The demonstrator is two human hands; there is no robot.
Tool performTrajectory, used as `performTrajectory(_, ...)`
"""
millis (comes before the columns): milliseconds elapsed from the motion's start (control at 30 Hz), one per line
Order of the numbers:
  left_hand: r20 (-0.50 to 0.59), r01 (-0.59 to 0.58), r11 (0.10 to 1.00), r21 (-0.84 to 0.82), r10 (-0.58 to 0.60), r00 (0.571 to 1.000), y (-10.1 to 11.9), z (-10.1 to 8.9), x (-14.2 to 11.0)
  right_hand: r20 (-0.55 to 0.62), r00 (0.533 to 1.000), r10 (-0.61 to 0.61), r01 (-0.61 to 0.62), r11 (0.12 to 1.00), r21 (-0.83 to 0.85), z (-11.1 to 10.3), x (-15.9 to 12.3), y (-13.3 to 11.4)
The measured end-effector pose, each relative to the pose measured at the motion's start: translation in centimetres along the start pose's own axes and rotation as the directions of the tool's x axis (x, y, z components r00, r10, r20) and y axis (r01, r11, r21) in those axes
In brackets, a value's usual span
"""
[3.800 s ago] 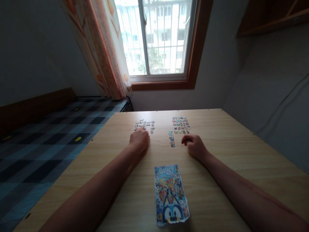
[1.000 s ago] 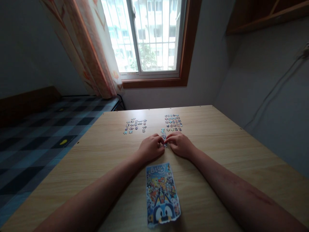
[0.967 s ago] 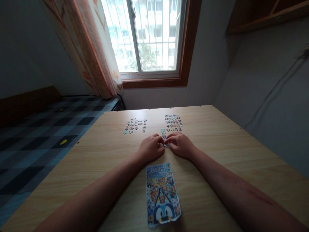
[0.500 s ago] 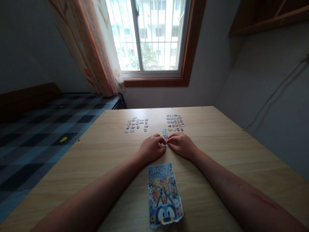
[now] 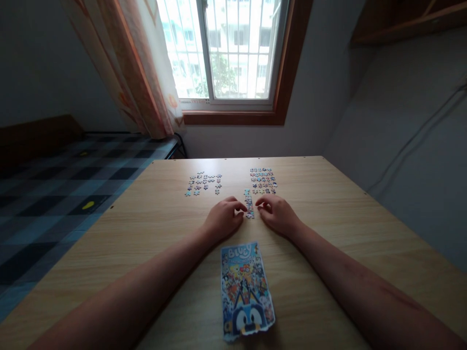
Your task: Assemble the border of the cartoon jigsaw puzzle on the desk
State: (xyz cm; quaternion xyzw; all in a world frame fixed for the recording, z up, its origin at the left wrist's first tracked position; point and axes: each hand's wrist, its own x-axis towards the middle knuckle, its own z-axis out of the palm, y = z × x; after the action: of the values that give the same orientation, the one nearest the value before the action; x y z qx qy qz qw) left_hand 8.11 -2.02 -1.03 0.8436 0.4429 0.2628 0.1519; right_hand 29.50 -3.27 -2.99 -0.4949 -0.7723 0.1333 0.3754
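One pale wood-grain tabletop (image 5: 328,214): bears, on my head view, a narrow strip of joined multicoloured puzzle pieces (image 5: 249,203), flat between the hands.
Left hand (image 5: 224,216): thumb and forefinger slightly apart at the strip's left edge; contact I cannot tell.
Right hand (image 5: 278,214): thumb and forefinger parted, just beside the strip's right edge.
Edges and room: wood grain runs from the right hand to the tabletop's right edge.
Counts: one blue printed paper sheet (image 5: 246,291), near end ragged; two sets, left group of loose pieces (image 5: 205,181) and right group of loose pieces (image 5: 259,179), too small for me to count singly.
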Motion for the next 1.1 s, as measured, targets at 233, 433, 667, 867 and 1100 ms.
performTrajectory(233,-0.003,-0.086,0.996,0.013,0.086,0.996,-0.3,0.5,-0.2,0.032,0.998,-0.058,0.059,0.997,-0.056,-0.3,0.1,-0.1)
performTrajectory(433,-0.02,-0.135,0.991,-0.008,0.135,0.991,0.1,0.4,-0.1,0.053,0.996,-0.076,0.08,0.995,-0.066,-0.6,0.0,0.2)
performTrajectory(667,-0.327,-0.194,0.976,-0.098,0.153,0.933,0.2,-0.5,0.2,0.025,0.998,-0.059,0.06,0.998,-0.032,-0.9,-0.2,0.1)
performTrajectory(867,-0.358,-0.2,0.958,-0.204,0.117,0.926,-0.2,-0.7,0.3,-0.14,0.986,-0.087,0.097,0.993,0.064,-0.9,-0.2,0.2)
performTrajectory(1100,-0.331,-0.179,0.944,-0.277,0.081,0.94,-0.4,-0.9,0.1,-0.137,0.989,-0.048,0.067,0.988,0.136,-0.9,-0.2,0.0)
